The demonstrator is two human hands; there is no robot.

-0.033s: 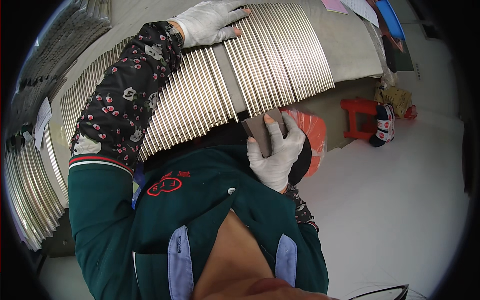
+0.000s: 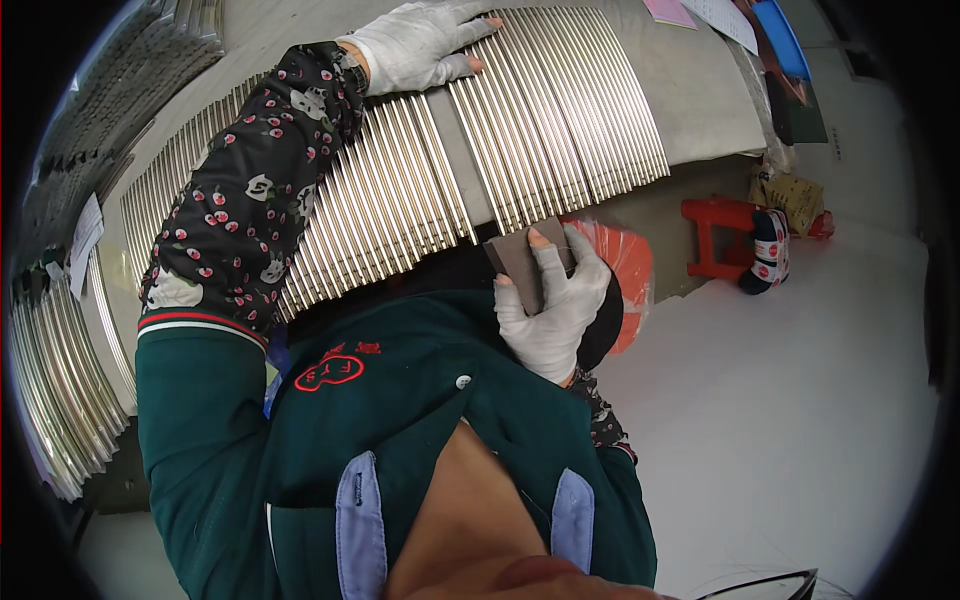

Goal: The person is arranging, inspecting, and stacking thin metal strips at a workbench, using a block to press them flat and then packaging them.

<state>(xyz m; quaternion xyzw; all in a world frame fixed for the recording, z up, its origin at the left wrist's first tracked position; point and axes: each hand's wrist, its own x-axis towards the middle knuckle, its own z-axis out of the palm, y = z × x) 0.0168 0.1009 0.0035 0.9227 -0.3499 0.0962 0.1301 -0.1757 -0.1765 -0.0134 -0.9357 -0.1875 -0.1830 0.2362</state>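
Many slim shiny metal tubes (image 2: 560,110) lie side by side on the grey-covered table, in two groups with a narrow gap between them. My left hand (image 2: 415,48), in a white glove with bare fingertips, rests flat with spread fingers at the far ends of the tubes, near the gap. In my gloved right hand (image 2: 560,310) is a grey-brown block (image 2: 518,268) that looks like a sanding sponge, gripped between thumb and fingers. The block is at the near ends of the right-hand group, by the table's front edge; whether it touches them I cannot tell.
Bundled metal tubes (image 2: 65,390) stand at the left, with stacked wrapped bundles (image 2: 110,90) behind. A red stool (image 2: 708,238) with a dark roll (image 2: 768,250) is at the right. Orange-red plastic (image 2: 625,265) lies beside my right hand. Papers (image 2: 715,18) and a blue tray (image 2: 780,38) are at the far right.
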